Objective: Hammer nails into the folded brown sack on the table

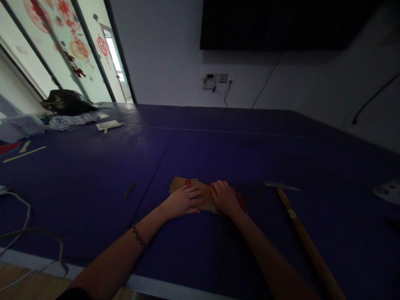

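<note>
A brown, rough-surfaced piece with red marks (178, 182) lies on the dark blue table (218, 150), in front of me. Spread flat over its left part is my left hand (183, 202), fingers apart. My right hand (225, 198) rests on its right part with the fingers bent round it, hiding some of the surface. Something red shows beside the right wrist. To the right lies a hammer-like tool (304, 237) with a long wooden handle and a thin metal head. Several thin dark nails or rods (129, 191) lie left of my left hand.
White cables (28, 208) curl at the near left edge. A dark bag (67, 102), cloth (73, 121) and a small white pad (108, 125) sit at the far left. At the right edge is a pale object (387, 191). Sockets and a screen (275, 25) are on the wall.
</note>
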Demonstrator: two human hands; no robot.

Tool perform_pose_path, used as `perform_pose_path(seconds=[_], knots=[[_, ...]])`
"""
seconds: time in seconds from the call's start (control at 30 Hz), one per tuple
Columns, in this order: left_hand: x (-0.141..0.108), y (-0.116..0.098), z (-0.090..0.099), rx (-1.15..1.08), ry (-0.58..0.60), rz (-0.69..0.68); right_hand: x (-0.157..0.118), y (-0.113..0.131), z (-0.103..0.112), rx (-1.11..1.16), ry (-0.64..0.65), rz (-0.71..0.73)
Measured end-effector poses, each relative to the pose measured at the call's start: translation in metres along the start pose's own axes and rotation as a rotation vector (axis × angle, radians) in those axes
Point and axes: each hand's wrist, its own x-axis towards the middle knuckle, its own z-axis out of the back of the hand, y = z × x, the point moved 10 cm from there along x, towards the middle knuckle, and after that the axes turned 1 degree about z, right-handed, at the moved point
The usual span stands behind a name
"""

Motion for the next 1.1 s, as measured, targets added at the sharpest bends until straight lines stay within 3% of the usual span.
perform_pose_path(seconds=[0.3, 0.7, 1.1], knots=[[-0.001, 0.006, -0.002, -0.095, -0.025, 0.000, 0.000, 0.005, 0.001, -0.043, 0.040, 0.007], [-0.003, 0.001, -0.005, -0.026, -0.013, -0.018, -0.001, 0.007, 0.002, -0.038, 0.077, 0.017], [-0.002, 0.002, 0.006, -0.143, -0.044, -0.006, -0.008, 0.008, 0.013, -0.019, 0.004, -0.048]])
